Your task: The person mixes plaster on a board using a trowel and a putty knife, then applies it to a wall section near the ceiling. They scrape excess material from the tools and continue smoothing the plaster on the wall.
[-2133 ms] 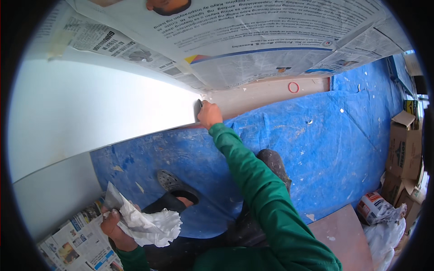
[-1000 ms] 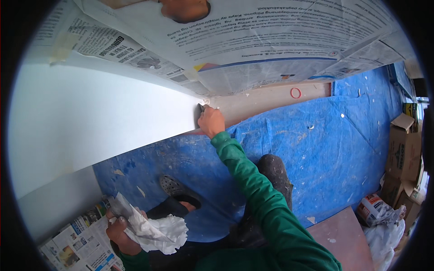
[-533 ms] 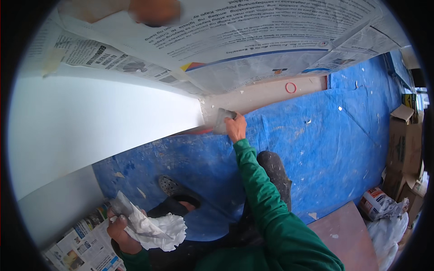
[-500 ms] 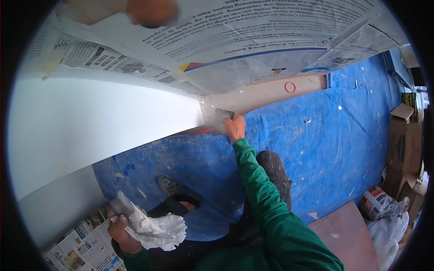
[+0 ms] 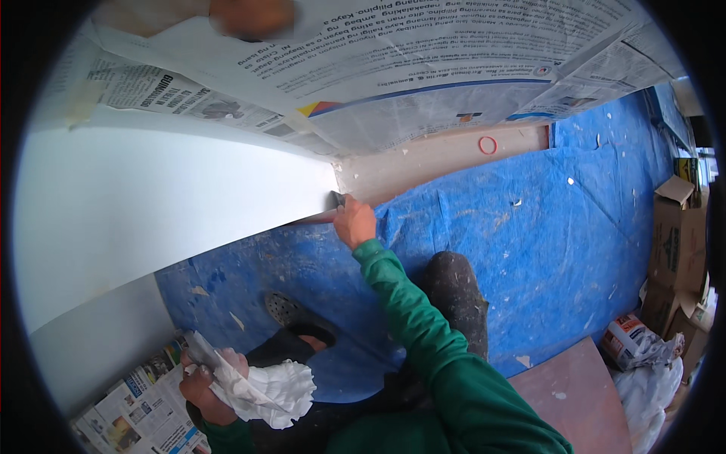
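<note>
My right hand (image 5: 355, 223) is closed on a thin grey scraper blade (image 5: 336, 200), seen nearly edge-on. The blade meets the lower right corner of a smooth white panel (image 5: 181, 197). At the lower left, my left hand (image 5: 201, 390) grips a wad of crumpled white paper or cloth (image 5: 278, 395). A flat grey piece (image 5: 201, 348), like another blade, sticks up from the same hand. Fingers and the wad hide part of it.
Newspaper (image 5: 454, 72) covers the wall above the panel. A blue sheet (image 5: 544, 250), flecked with scraps, lies over the floor around my shoe (image 5: 291, 309). Cardboard boxes (image 5: 675, 234), a wrapped tub (image 5: 631, 340) and a plastic bag (image 5: 654, 401) stand at the right. A blurred brownish shape (image 5: 253, 17) shows at the top.
My right hand has moved left to the panel's end, and its blade has turned from face-on to nearly edge-on. My left hand has barely shifted; the grey piece in it is tilted slightly differently.
</note>
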Tool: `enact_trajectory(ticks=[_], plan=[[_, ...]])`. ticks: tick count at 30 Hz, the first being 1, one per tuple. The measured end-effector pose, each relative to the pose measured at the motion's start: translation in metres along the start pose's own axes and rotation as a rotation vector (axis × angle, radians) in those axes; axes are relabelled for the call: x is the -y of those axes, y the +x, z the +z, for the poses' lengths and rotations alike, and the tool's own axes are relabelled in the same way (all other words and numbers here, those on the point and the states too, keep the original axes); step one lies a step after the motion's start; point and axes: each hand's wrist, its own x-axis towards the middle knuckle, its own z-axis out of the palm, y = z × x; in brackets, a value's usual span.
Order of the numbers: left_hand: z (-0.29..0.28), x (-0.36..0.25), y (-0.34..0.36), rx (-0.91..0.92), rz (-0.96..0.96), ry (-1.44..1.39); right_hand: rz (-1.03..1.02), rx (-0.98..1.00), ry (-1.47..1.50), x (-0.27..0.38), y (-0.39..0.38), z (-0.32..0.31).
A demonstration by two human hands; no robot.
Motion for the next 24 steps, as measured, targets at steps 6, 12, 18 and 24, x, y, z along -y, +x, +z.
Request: enact_trajectory(ticks=[6, 12, 18, 24], plan=[[-0.004, 0.000, -0.003, 0.016, -0.006, 0.036, -0.040, 0.030, 0.051, 0.012, -0.008, -0.011], [0.005, 0.000, 0.000, 0.046, 0.024, 0.022, -0.054, -0.023, 0.063, 0.001, 0.017, -0.009], [-0.011, 0.009, 0.002, 0.135, 0.202, 0.214, -0.038, 0.026, 0.074, 0.038, -0.012, -0.019], [0.007, 0.004, 0.003, 0.096, 0.122, 0.083, -0.066, 0.017, 0.048, -0.033, 0.044, 0.008]])
